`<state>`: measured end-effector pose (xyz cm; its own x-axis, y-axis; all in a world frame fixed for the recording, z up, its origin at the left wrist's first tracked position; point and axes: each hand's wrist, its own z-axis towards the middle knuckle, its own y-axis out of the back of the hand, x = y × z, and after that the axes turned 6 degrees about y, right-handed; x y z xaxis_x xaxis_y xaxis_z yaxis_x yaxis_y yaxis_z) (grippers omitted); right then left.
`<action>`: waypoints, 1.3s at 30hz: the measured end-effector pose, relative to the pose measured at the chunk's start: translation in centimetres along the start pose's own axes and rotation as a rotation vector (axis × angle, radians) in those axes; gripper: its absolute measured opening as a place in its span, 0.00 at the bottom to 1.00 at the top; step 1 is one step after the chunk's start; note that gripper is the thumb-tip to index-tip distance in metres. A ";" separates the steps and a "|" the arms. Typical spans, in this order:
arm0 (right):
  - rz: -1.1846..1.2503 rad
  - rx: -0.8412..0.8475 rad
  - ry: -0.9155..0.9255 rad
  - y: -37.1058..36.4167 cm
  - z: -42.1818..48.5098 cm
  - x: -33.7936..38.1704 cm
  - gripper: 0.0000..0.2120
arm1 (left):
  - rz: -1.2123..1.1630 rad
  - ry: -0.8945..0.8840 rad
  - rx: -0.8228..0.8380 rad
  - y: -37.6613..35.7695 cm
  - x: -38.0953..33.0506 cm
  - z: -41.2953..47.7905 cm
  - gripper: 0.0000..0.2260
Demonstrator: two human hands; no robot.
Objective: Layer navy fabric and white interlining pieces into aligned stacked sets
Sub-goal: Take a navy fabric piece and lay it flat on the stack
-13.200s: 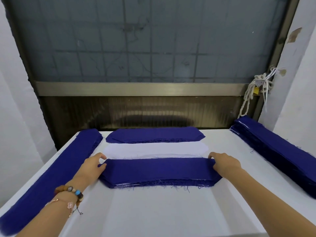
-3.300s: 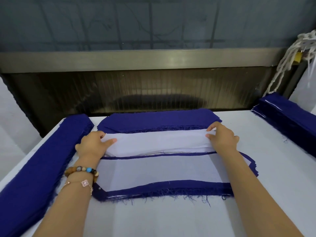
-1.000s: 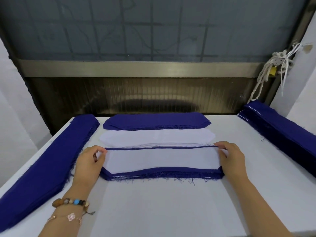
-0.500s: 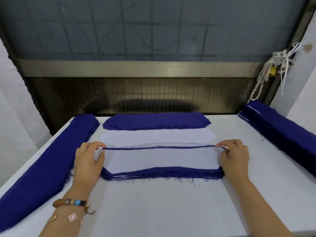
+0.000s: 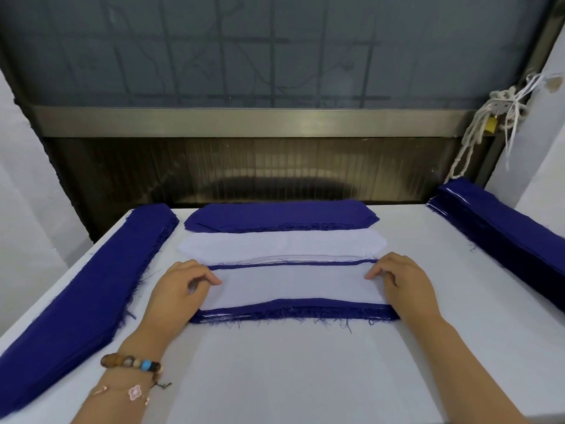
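Head view: white elongated interlining piece point(image 5: 293, 284) lies flat on frayed navy fabric stack point(image 5: 293, 313), mid white counter point(image 5: 290, 377); navy border shows front and back. Left hand point(image 5: 180, 289) and right hand point(image 5: 406, 286): grip clamped, one on each end of the piece.

Navy fabric point(image 5: 293, 312) is matt woven cloth, with edges fraying into rough loose threads. The white interlining point(image 5: 293, 284) on it looks thin, smooth and papery-matt. The table point(image 5: 290, 371) cover is plain matt white. The rail point(image 5: 244, 122) at 12 o'clock is brushed metal with a dull sheen. The bracelet point(image 5: 131, 362) at 7 o'clock has glossy, wooden-looking beads.
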<state>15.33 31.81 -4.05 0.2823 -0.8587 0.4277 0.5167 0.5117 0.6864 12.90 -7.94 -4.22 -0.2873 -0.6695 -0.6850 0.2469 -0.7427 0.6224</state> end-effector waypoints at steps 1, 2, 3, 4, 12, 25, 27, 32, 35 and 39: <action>-0.029 0.016 -0.001 0.0 0.2 0.2 0.19 | 0.029 0.008 0.005 0.0 -0.2 0.1 0.19; -0.067 0.034 0.003 0.0 0.3 0.5 0.18 | 0.064 0.009 0.009 0.1 -0.4 0.2 0.18; -0.117 0.058 0.017 0.1 0.6 0.8 0.17 | 0.111 0.003 0.015 0.1 -0.8 0.5 0.18; -0.178 0.091 0.036 0.2 1.0 1.2 0.16 | 0.181 -0.008 0.029 0.3 -1.3 0.7 0.18; -0.600 0.279 0.151 -1.5 6.5 4.4 0.09 | 0.675 -0.163 0.127 -0.2 -6.4 5.8 0.14; -0.276 0.386 0.109 -12.9 16.9 5.4 0.16 | 0.560 -0.020 0.201 -10.9 -8.0 17.2 0.08; -0.319 0.375 0.132 -13.5 18.0 5.2 0.13 | 0.580 -0.014 0.149 -11.6 -8.0 18.3 0.08; -0.323 0.346 0.091 -15.1 18.9 5.1 0.12 | 0.658 -0.002 0.115 -13.5 -7.7 20.3 0.08; -0.336 0.326 0.079 -15.6 19.0 5.0 0.10 | 0.661 -0.015 0.040 -14.5 -6.9 20.3 0.09; -0.307 0.323 0.039 -15.5 19.5 4.8 0.08 | 0.673 -0.096 -0.037 -15.5 -5.9 19.8 0.08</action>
<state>-7.06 20.27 -1.20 0.1885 -0.9693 0.1578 0.3039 0.2103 0.9292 -7.56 7.72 -2.37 -0.1400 -0.9834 -0.1151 0.4317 -0.1652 0.8868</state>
